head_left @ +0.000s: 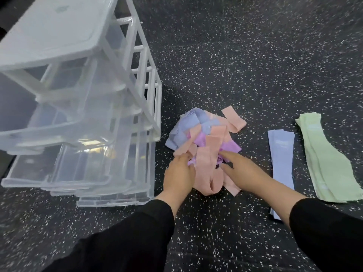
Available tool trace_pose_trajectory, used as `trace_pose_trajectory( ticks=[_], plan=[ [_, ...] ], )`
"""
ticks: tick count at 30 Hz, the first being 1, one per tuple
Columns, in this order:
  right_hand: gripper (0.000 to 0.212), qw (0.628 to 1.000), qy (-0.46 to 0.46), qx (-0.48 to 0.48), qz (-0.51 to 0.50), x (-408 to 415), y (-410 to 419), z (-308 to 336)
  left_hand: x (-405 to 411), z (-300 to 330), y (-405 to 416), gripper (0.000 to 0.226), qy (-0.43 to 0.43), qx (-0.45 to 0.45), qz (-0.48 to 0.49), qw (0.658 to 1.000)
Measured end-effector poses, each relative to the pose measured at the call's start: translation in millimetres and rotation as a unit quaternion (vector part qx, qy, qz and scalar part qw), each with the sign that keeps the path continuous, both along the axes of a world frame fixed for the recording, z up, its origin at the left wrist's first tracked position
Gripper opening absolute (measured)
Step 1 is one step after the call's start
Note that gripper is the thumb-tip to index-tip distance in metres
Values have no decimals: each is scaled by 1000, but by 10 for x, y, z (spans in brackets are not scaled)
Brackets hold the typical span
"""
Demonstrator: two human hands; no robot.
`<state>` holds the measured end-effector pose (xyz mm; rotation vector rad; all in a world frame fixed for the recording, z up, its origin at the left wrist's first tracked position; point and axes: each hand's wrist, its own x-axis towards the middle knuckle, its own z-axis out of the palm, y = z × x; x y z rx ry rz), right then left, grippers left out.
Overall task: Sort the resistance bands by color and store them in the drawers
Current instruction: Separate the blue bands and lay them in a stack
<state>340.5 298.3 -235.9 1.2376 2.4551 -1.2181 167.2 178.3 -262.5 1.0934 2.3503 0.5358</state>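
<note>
Both hands dig into the mixed pile (pixel 204 142): left hand (pixel 179 173) grips pink bands (pixel 209 154), right hand (pixel 243 171) pinches purple. Green stack (pixel 330 163) lies at 3 o'clock. Best to draw out 1 colour slowly, avoiding tangles.

Hands: left hand (pixel 179 174) and right hand (pixel 242 172) reach into the tangled pile of pink, purple and blue fabric bands (pixel 204 142).
Sorted: flat blue band stack (pixel 282 163), green band stack (pixel 330 163) on the speckled black floor (pixel 255 55).
Left: clear plastic drawer unit (pixel 78 114), drawers pulled out.

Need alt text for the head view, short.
Both hands, left hand and right hand, dig into a mixed pile of bands on the speckled floor. Blue and green stacks lie sorted right; clear drawer unit left, drawers pulled out.
</note>
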Motion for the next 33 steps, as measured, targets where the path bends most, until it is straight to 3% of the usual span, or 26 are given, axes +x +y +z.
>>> trace_pose_trajectory(
  ticks=[6, 10, 16, 18, 21, 23, 28, 33],
  plan=[
    [52, 999, 10, -34, -30, -97, 169, -95, -5, -49, 531, 36, -19, 46, 114, 992],
    [52, 996, 41, -56, -64, -107, 263, -96, -194, -95, 978, 36, -15, -5, 205, 979],
    [50, 994, 59, -62, -73, -33, 297, -157, -535, -178, 1378, 46, 15, -115, 158, 981],
    [50, 993, 61, -63, -74, 8, 304, -185, -610, -247, 1431, 45, -3, -147, 142, 979],
    [47, 993, 57, -65, -78, 39, 324, -226, -597, -283, 1393, 65, -45, -164, 134, 976],
    [45, 992, 60, -66, -89, 40, 345, -237, -591, -296, 1342, 62, -56, -138, 168, 974],
    [43, 988, 77, -66, -115, 2, 418, -173, -529, -68, 1238, 27, 43, 30, 178, 983],
    [42, 982, 105, -54, -148, -43, 458, 10, -363, 367, 1197, 35, -45, 182, 186, 965]
  ],
)
